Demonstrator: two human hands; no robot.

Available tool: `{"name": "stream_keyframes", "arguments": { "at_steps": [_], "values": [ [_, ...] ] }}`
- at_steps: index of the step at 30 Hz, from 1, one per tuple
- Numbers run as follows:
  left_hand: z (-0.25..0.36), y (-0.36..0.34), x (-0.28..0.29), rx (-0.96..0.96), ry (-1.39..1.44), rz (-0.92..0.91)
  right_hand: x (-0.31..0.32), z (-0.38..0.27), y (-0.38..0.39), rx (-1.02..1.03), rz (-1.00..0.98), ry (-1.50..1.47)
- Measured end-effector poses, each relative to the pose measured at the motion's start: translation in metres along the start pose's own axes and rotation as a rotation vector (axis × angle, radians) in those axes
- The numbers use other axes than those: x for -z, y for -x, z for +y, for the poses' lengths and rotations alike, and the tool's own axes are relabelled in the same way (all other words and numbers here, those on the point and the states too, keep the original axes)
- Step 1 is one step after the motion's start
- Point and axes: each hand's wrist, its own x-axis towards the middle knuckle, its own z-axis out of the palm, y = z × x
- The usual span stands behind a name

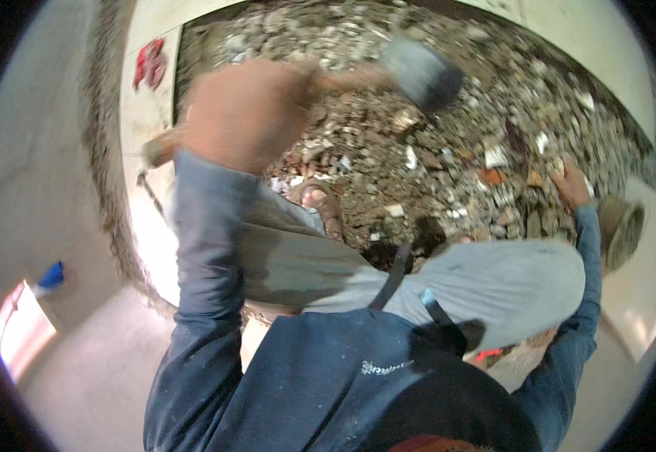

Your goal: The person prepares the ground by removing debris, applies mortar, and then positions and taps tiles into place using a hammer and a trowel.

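My left hand (241, 113), blurred by motion, is closed around the wooden handle (164, 147) of a mallet. The mallet's thick, dark grey head (424, 73) is raised over a bed of broken stone and rubble (388, 143). At the far side of my right knee, my right hand (571, 187) rests low on the rubble. Its thumb and a finger look spread, though the other fingers are partly hidden. White and orange-brown fragments (494, 176) lie to the left of that hand. My sandalled foot (317, 200) stands on the stones below the mallet.
Pale slabs (591, 45) border the rubble. A red cloth (149, 64) and a thin metal tool (147, 188) lie on the left slab. A round, mud-stained container (620, 230) stands beside my right forearm. Farther left are a blue object (51, 275) and a pale box-like thing (23, 331).
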Motion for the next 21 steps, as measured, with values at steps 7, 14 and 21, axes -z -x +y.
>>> {"name": "stream_keyframes", "arguments": {
  "at_steps": [7,14,21],
  "values": [
    [0.066,0.018,0.002,-0.165,0.572,-0.391,0.059,-0.063,-0.069,0.043,-0.117,-0.045],
    [0.068,0.031,0.031,0.104,0.794,-0.436,0.072,-0.074,-0.034,-0.043,-0.389,0.254],
    [0.064,0.057,0.056,0.198,0.897,-0.612,0.127,-0.094,0.144,-0.158,-0.18,-0.141]
  ]
}}
